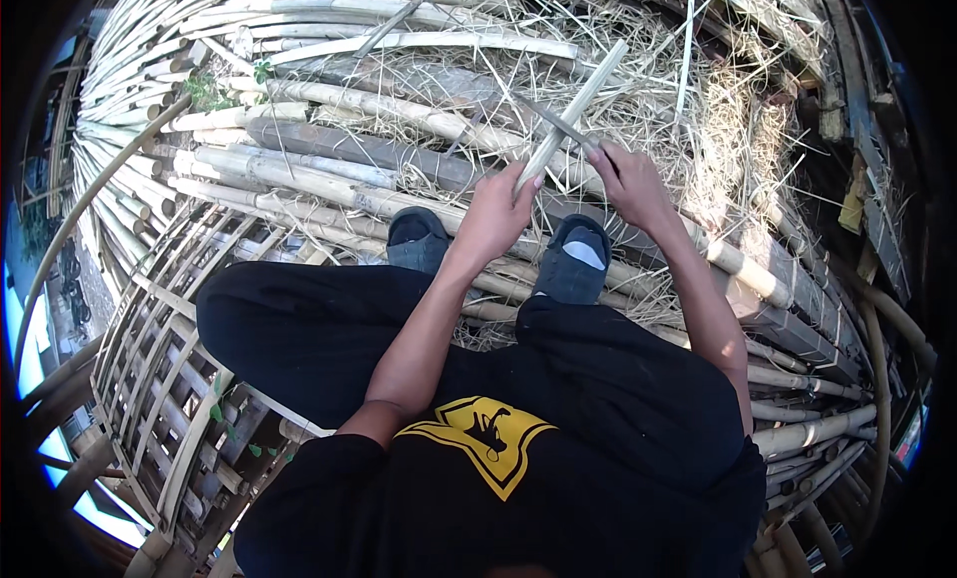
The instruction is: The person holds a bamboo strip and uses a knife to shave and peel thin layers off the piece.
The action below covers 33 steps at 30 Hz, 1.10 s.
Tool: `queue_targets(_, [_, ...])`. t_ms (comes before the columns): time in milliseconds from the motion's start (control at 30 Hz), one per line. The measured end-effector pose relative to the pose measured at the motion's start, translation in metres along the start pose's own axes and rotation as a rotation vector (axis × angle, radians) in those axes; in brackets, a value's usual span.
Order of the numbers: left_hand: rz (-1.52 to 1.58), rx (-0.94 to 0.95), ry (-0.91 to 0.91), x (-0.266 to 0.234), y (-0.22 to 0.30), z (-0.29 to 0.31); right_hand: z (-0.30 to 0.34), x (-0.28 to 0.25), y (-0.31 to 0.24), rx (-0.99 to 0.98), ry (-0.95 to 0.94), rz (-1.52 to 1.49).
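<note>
My left hand [497,211] is closed around the lower end of a pale split bamboo strip [595,83], which slants up and to the right, away from me. In my right hand [635,187] is a knife [550,118], its handle mostly covered by the fingers. The thin grey blade points up and left and crosses the strip partway along, seeming to touch it. Both hands are just beyond my dark sandals [571,262], over bamboo shavings and poles.
Long bamboo poles [399,110] lie across the ground ahead, with a large stack [130,90] at far left. Loose shavings [738,169] pile up on the right. A woven bamboo lattice [164,369] stands by my left knee. Dark planks [867,149] line the right side.
</note>
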<state>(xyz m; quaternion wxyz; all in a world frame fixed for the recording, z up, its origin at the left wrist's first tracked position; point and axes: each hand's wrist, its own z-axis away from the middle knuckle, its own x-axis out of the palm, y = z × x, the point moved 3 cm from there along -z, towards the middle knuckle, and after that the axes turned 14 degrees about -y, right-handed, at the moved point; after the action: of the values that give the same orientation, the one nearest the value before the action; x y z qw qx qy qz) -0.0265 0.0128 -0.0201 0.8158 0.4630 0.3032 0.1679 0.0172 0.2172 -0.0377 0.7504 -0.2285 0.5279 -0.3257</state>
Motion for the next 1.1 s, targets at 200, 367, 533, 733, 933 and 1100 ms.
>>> queue_targets(200, [-0.082,-0.058,-0.001,0.009,-0.004,0.006,-0.008,0.014,0.02,-0.148,0.008,0.232])
queue_targets(367, [-0.086,-0.047,-0.003,0.007,-0.002,0.006,-0.025,0.008,0.044,-0.193,0.092,0.32])
queue_targets(533, [0.001,-0.003,-0.09,0.005,0.007,0.037,-0.016,-0.114,0.203,0.735,0.251,0.173])
queue_targets(733, [0.139,-0.034,-0.046,-0.01,-0.001,0.013,0.048,-0.203,0.179,0.492,0.72,0.001])
queue_targets(933, [0.065,-0.047,-0.059,-0.001,0.009,0.011,0.01,-0.074,0.036,0.088,0.244,-0.073])
queue_targets(1100, [0.017,-0.005,-0.05,-0.003,0.011,0.013,0.004,-0.001,-0.012,-0.061,-0.032,0.093])
